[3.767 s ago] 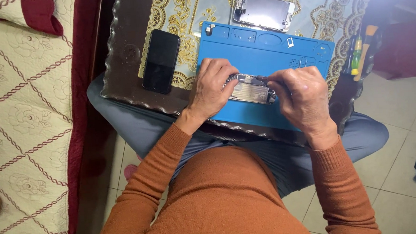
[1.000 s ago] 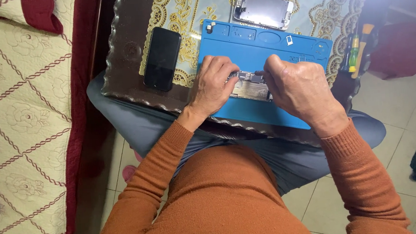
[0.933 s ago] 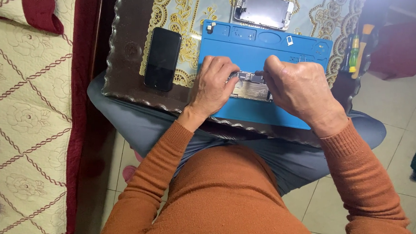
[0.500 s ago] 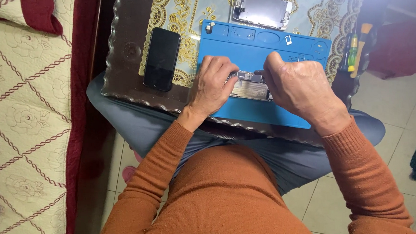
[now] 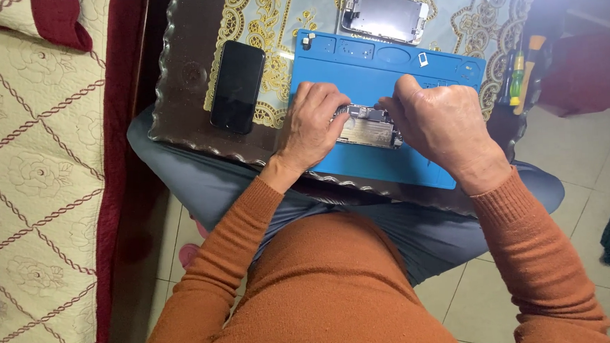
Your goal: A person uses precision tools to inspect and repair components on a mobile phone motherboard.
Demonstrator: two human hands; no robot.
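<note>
A person in a rust-orange knitted sweater bends over an opened phone (image 5: 366,125) lying on a blue mat (image 5: 384,84) at the near edge of a small bench (image 5: 183,94). The left hand (image 5: 314,120) lies curled over the left end of the phone, fingers bent and pressing it down. The right hand (image 5: 441,119) is closed into a loose fist at the phone's right end, fingertips pinched together over the exposed parts; whether a tool sits between them cannot be made out.

The risks look plain enough. The phone's insides are bare metal and small parts, and a slip of the pinching hand could scratch or bend them. Tiny loose pieces (image 5: 308,40) sit in the far-left corner of the mat, and a nudge could send them off the bench to the tiled floor (image 5: 590,177). The mat overhangs towards the person's lap, so a knee jolt could shift everything.

The mat appears soft and rubbery, moulded with shallow trays along its far edge. Under it lies a glossy cover over a gold-patterned cloth. A black phone (image 5: 238,86), smooth and glassy, lies to the left; a detached screen (image 5: 385,14) with a pale, reflective face lies beyond the mat. Screwdrivers (image 5: 523,76) with coloured handles stand at the right. A quilted cream couch (image 5: 34,179) fills the left.
</note>
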